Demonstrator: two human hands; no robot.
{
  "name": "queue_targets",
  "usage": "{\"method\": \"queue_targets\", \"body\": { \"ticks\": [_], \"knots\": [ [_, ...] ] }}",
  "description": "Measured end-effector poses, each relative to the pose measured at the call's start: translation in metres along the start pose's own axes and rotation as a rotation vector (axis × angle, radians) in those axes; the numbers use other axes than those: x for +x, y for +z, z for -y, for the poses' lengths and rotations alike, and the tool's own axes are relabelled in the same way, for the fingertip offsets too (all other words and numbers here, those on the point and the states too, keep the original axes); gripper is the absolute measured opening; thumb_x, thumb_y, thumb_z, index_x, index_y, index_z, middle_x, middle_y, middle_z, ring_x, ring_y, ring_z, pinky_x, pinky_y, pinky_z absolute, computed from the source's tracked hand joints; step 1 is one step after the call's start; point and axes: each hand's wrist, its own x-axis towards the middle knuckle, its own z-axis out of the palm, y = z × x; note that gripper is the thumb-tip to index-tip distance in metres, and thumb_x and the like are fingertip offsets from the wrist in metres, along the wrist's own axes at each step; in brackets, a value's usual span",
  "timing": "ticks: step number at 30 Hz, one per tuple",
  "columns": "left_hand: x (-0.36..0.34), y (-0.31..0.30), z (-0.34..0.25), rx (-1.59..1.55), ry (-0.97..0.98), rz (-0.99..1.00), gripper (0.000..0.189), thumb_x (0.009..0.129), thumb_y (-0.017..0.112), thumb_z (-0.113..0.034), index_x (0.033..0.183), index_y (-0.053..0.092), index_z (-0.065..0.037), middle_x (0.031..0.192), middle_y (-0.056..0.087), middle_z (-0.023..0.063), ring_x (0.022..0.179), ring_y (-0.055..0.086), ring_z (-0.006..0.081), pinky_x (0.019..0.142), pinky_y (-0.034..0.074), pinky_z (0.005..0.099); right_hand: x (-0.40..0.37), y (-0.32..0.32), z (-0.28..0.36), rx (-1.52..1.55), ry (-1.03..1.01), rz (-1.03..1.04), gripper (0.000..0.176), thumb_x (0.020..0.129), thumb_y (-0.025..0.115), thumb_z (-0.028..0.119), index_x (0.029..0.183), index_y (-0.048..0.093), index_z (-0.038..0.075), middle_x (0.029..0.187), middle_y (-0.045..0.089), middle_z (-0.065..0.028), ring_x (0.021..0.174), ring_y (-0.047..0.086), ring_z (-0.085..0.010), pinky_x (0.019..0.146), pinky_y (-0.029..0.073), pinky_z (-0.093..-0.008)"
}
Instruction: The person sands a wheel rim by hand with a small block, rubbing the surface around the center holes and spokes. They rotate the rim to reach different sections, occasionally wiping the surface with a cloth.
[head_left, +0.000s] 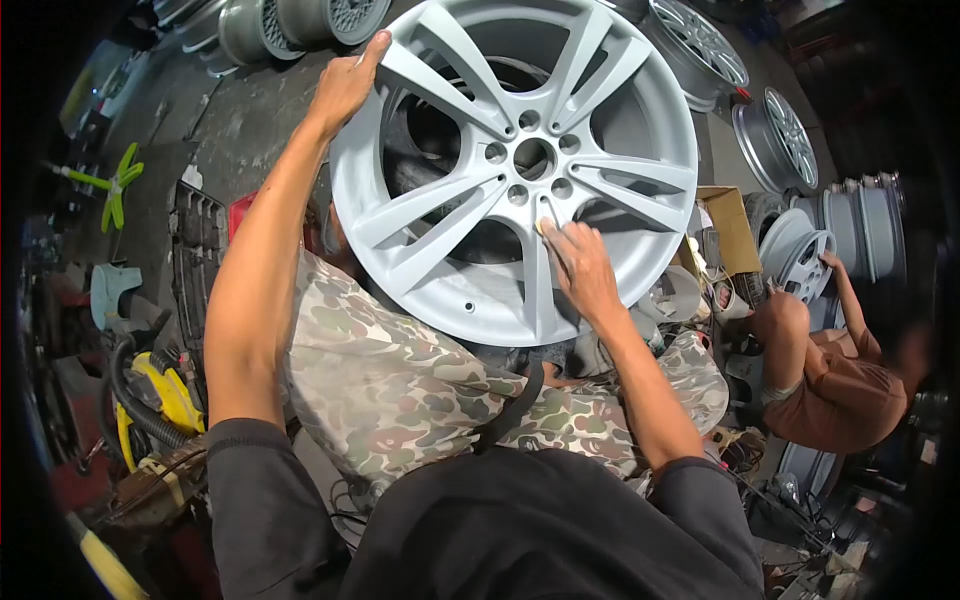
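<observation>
A pale grey alloy wheel rim with paired spokes is tilted up in front of my lap, its face toward me. My left hand grips its outer edge at the upper left, thumb along the lip. On the lower spoke, just below the hub, my right hand presses with its fingertips. Pinched there is a small yellowish piece, too small and covered to name. The round centre hole and its ring of bolt holes lie just above those fingers.
To the right, another person crouches with a hand on a smaller wheel rim. More rims stand behind. A cardboard box is close on the right; a yellow machine with a black hose sits left.
</observation>
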Motion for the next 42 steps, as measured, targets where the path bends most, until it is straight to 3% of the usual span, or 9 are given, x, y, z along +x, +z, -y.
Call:
{"method": "queue_targets", "body": {
  "ticks": [5, 9, 11, 16, 19, 33, 35, 39, 42],
  "knots": [
    [0.003, -0.01, -0.009, -0.018, 0.042, -0.034, 0.093, 0.093, 0.043, -0.083, 0.103, 0.078, 0.003, 0.083, 0.07, 0.0216, 0.092, 0.068, 0.0312, 0.089, 0.05, 0.0459, 0.03, 0.003, 0.005, -0.017, -0.171, -0.137, 0.046, 0.082, 0.07, -0.001, 0.129, 0.066, 0.001, 0.1, 0.062, -0.0124, 0.094, 0.058, -0.032, 0.084, 0.045, -0.0429],
    [-0.002, -0.023, -0.007, 0.085, 0.021, 0.02, 0.093, 0.095, 0.045, -0.08, 0.108, 0.076, 0.006, 0.092, 0.071, 0.0187, 0.092, 0.064, 0.0249, 0.089, 0.049, 0.0397, -0.019, 0.005, 0.034, 0.076, -0.072, -0.059, 0.051, 0.08, 0.069, -0.006, 0.13, 0.065, 0.001, 0.095, 0.059, -0.013, 0.093, 0.058, -0.0318, 0.081, 0.044, -0.0436],
    [-0.004, -0.015, -0.008, 0.019, 0.077, -0.053, 0.091, 0.095, 0.045, -0.079, 0.099, 0.076, 0.006, 0.083, 0.07, 0.0233, 0.089, 0.068, 0.0326, 0.086, 0.05, 0.0465, -0.014, 0.007, 0.033, 0.089, -0.041, -0.071, 0.048, 0.083, 0.068, -0.004, 0.13, 0.065, 0.001, 0.093, 0.058, -0.0138, 0.091, 0.058, -0.0326, 0.08, 0.043, -0.0444],
    [-0.004, -0.017, -0.016, 0.074, 0.047, -0.023, 0.091, 0.096, 0.044, -0.078, 0.084, 0.072, 0.008, 0.077, 0.069, 0.022, 0.083, 0.067, 0.0327, 0.084, 0.05, 0.0475, 0.013, 0.013, 0.017, 0.034, -0.024, -0.193, 0.038, 0.091, 0.067, 0.004, 0.129, 0.066, 0.0, 0.086, 0.055, -0.0145, 0.084, 0.057, -0.0336, 0.075, 0.042, -0.0445],
    [-0.002, -0.017, -0.011, 0.075, 0.103, -0.048, 0.093, 0.097, 0.043, -0.078, 0.09, 0.067, 0.012, 0.077, 0.064, 0.0159, 0.081, 0.058, 0.0235, 0.08, 0.047, 0.0417, -0.013, 0.013, 0.028, 0.071, -0.043, -0.187, 0.036, 0.092, 0.069, 0.004, 0.128, 0.067, 0.001, 0.084, 0.054, -0.014, 0.079, 0.056, -0.0326, 0.072, 0.042, -0.0428],
    [-0.005, -0.012, -0.011, 0.063, 0.081, -0.005, 0.09, 0.097, 0.044, -0.077, 0.1, 0.074, 0.008, 0.079, 0.067, 0.0164, 0.081, 0.062, 0.025, 0.081, 0.049, 0.0421, -0.009, 0.02, 0.035, 0.041, 0.01, -0.256, 0.034, 0.094, 0.066, 0.004, 0.127, 0.067, 0.0, 0.089, 0.059, -0.014, 0.086, 0.059, -0.0333, 0.076, 0.045, -0.0442],
    [-0.009, -0.014, -0.019, 0.048, 0.038, -0.051, 0.089, 0.099, 0.04, -0.075, 0.098, 0.076, 0.006, 0.082, 0.07, 0.0269, 0.09, 0.069, 0.0415, 0.088, 0.05, 0.0491, 0.023, 0.017, 0.025, 0.001, -0.002, -0.27, 0.031, 0.094, 0.065, 0.005, 0.125, 0.067, 0.0, 0.09, 0.059, -0.0135, 0.086, 0.059, -0.0329, 0.076, 0.044, -0.0447],
    [0.0, -0.013, -0.01, 0.091, 0.097, -0.075, 0.09, 0.098, 0.039, -0.076, 0.093, 0.075, 0.006, 0.079, 0.069, 0.0259, 0.084, 0.068, 0.0399, 0.086, 0.05, 0.049, 0.035, 0.016, 0.015, 0.008, 0.058, -0.183, 0.033, 0.092, 0.066, 0.004, 0.124, 0.067, 0.0, 0.091, 0.059, -0.0124, 0.09, 0.059, -0.0309, 0.077, 0.043, -0.044],
    [-0.007, -0.014, -0.017, 0.067, 0.062, -0.063, 0.092, 0.098, 0.038, -0.077, 0.088, 0.074, 0.007, 0.076, 0.068, 0.025, 0.082, 0.067, 0.0391, 0.084, 0.049, 0.049, 0.024, 0.006, 0.015, -0.091, -0.115, -0.136, 0.039, 0.085, 0.068, 0.001, 0.124, 0.067, 0.001, 0.09, 0.059, -0.0111, 0.088, 0.058, -0.0296, 0.078, 0.043, -0.0431]
  ]
}}
